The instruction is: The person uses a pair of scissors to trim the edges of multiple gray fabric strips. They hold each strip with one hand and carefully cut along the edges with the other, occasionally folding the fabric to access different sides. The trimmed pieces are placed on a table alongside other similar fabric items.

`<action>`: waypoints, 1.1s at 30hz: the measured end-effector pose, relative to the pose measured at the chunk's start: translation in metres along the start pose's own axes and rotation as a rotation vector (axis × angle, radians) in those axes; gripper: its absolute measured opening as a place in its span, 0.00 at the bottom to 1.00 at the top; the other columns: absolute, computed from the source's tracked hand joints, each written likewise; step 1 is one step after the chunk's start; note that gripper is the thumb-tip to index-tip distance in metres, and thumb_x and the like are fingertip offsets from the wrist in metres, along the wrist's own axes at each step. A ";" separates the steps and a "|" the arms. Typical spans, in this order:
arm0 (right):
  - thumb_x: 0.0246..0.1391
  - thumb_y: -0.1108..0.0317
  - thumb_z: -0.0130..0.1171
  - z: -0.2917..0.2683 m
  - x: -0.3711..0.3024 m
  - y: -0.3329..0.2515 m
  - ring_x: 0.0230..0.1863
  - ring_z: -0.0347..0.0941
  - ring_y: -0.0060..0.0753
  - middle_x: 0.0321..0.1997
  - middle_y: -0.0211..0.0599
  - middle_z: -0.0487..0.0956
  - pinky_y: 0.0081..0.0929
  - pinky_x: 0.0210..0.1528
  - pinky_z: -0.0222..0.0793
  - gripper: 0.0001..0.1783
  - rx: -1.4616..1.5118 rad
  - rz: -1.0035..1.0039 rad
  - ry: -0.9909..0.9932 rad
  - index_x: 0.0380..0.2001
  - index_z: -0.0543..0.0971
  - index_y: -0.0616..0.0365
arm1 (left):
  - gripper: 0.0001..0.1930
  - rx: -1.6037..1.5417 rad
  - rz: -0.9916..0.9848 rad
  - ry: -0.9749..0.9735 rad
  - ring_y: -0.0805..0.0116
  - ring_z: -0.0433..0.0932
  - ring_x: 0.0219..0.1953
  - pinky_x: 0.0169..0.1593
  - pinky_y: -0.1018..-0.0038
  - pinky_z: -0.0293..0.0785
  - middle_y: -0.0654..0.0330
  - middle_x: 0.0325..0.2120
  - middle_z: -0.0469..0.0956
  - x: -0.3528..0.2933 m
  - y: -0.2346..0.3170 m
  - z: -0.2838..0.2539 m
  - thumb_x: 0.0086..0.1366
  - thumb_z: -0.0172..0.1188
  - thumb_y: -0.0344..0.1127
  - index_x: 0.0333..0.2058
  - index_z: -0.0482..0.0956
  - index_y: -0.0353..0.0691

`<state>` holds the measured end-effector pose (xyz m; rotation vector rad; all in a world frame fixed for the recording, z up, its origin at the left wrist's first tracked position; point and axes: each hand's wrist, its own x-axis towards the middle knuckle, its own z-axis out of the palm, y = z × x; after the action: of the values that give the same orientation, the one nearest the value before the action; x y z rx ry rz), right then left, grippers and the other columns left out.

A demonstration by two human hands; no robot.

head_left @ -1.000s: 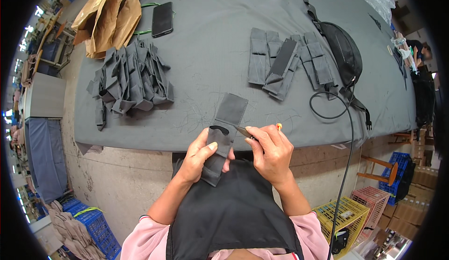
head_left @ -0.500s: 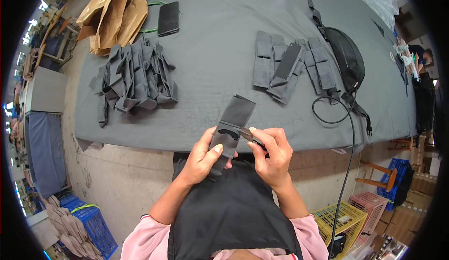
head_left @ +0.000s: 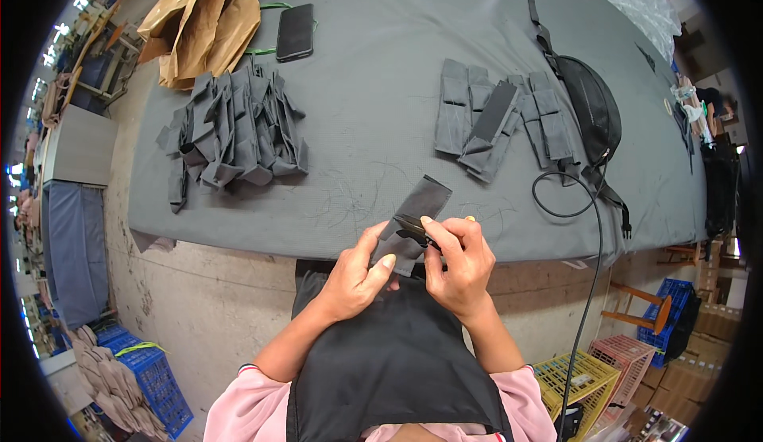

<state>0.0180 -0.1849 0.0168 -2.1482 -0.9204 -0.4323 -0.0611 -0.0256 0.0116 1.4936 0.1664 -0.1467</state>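
A dark grey fabric pouch with a flap is held tilted just over the table's near edge. My left hand grips its lower part, thumb on top and fingers beneath. Small dark thread snips, mostly hidden, are pinched in my right hand, their blades against the pouch near its opening. Loose thread bits lie beyond the pouch. At the left rests a heap of similar grey pouches; on the right, several flatter pouches lie side by side.
The grey-covered table carries a black phone, a brown paper bag and a black waist bag. A black cable loops off the near edge. Crates, including a yellow one, stand on the floor at right.
The pouch has tipped further to the right, its flap now lower. My right hand has brought the snips in closer over the pouch's opening. The view has shifted slightly.
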 end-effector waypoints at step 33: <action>0.30 0.82 0.55 0.001 -0.005 0.003 0.19 0.66 0.27 0.28 0.29 0.74 0.24 0.20 0.62 0.27 -0.070 -0.094 0.060 0.42 0.79 0.57 | 0.24 0.134 0.063 -0.010 0.64 0.80 0.23 0.29 0.72 0.75 0.52 0.27 0.76 0.000 0.002 0.008 0.65 0.50 0.32 0.57 0.58 0.30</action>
<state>0.0172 -0.1883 0.0121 -2.1489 -0.9882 -0.5804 -0.0611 -0.0332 0.0137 1.6294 0.1032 -0.1168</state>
